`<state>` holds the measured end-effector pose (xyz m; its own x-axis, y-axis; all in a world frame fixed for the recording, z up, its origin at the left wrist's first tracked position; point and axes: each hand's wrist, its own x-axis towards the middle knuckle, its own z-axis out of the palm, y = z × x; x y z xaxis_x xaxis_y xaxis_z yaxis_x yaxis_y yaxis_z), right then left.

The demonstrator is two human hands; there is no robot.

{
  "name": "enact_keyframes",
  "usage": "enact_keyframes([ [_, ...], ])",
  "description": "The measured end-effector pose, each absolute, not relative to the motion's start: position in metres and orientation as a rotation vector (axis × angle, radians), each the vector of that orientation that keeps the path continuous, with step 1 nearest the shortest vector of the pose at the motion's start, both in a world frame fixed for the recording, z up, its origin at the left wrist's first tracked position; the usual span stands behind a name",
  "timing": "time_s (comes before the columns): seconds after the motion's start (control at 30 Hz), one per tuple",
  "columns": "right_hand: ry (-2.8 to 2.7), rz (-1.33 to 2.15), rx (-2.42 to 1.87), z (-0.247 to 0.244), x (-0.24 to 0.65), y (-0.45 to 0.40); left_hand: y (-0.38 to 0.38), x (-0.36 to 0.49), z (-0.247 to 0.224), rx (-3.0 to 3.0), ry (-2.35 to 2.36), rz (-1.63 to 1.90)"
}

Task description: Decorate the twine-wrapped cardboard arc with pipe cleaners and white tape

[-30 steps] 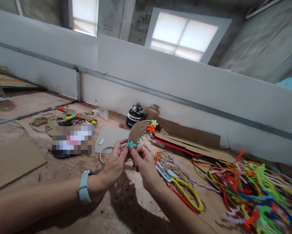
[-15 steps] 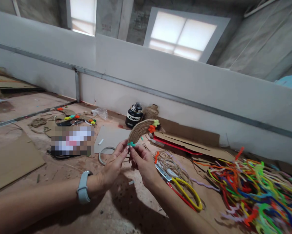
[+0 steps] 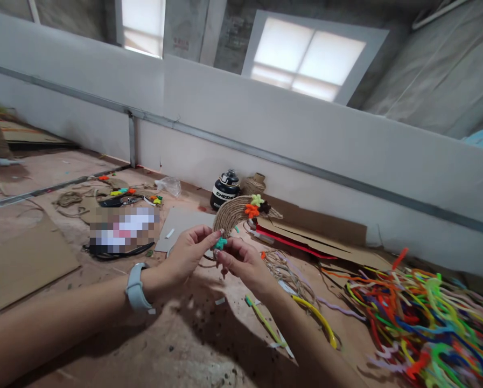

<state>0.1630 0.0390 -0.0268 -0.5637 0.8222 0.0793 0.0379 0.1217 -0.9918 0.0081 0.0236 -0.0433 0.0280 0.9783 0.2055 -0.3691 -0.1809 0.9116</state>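
A crescent wrapped in jute twine [image 3: 230, 211] is held up in front of me. Near its upper end sit an orange pipe-cleaner flower [image 3: 252, 210], a yellow-green one [image 3: 257, 200] and a dark one [image 3: 264, 207]. My left hand [image 3: 190, 250] pinches the crescent's lower part between thumb and fingers. A teal pipe-cleaner flower [image 3: 220, 244] lies at that lower end, between both hands. Closed around the crescent's lower tip, my right hand [image 3: 247, 264] has its thumb just below the teal flower. The tip itself is mostly hidden by fingers.
Scissors with a yellow handle [image 3: 320, 318] lie partly behind my right forearm. A pile of colourful pipe cleaners [image 3: 422, 318] covers the right side. Tangled twine [image 3: 285, 269], a black jar [image 3: 224, 191], a twine spool [image 3: 254, 184] and a cardboard sheet [image 3: 27, 258] lie around.
The crescent has turned so its flowers face me more, and the teal flower now shows fully. My left thumb has shifted up onto the crescent. My right forearm now covers more of the scissors.
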Motion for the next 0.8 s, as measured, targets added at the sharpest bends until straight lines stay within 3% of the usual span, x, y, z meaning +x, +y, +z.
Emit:
enact_keyframes([
  [0.5, -1.666, 1.118, -0.959, -0.051, 0.146, 0.029, 0.031, 0.012, -0.061, 1.111, 0.766, 1.440],
  [0.8, -1.582, 1.211, -0.970, -0.058, 0.147, 0.035, 0.030, 0.013, -0.056, 1.056, 0.697, 1.354],
])
